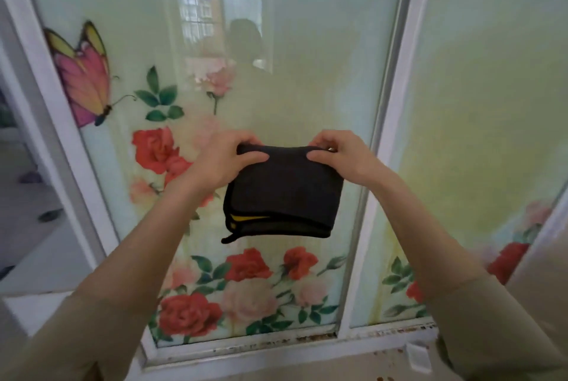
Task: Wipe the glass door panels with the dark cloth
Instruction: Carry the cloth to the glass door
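Hanging folded in front of the frosted glass door panel printed with red roses and a pink butterfly, the dark grey cloth with black edging and a yellow inner face is held up by its top edge. The left hand pinches the upper left corner, and the right hand pinches the upper right corner. A white frame post separates this panel from the neighbouring one.
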